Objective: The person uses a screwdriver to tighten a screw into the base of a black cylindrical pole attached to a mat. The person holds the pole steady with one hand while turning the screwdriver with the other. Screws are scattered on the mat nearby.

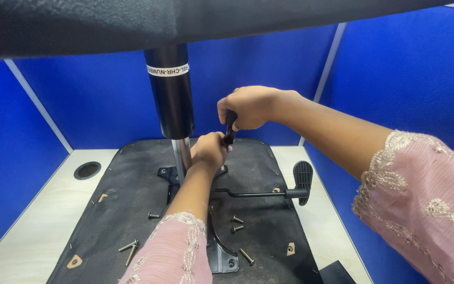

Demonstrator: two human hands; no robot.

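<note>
Centrally, just above mid-frame, a black-handled screwdriver (229, 128) stands nearly upright, its long axis vertical and leaning slightly, the handle up and the tip pointing down toward the metal mechanism plate (219, 247) of an upturned chair seat (132, 210). The right hand (248, 108) is clenched around the handle from above. The left hand (209, 150), fingers curled closed, steadies the lower shaft; the tip itself is hidden behind it. By my reading, a screw at the plate is being turned, and the tool needs to stay square to the screw head under downward pressure. Loose screws (130, 247) lie lower left and centre on the seat. The gas cylinder (172, 94) rises beside the hands, a lever (269, 193) reaches right, and the pale surface (32, 226) lies beneath.
</note>
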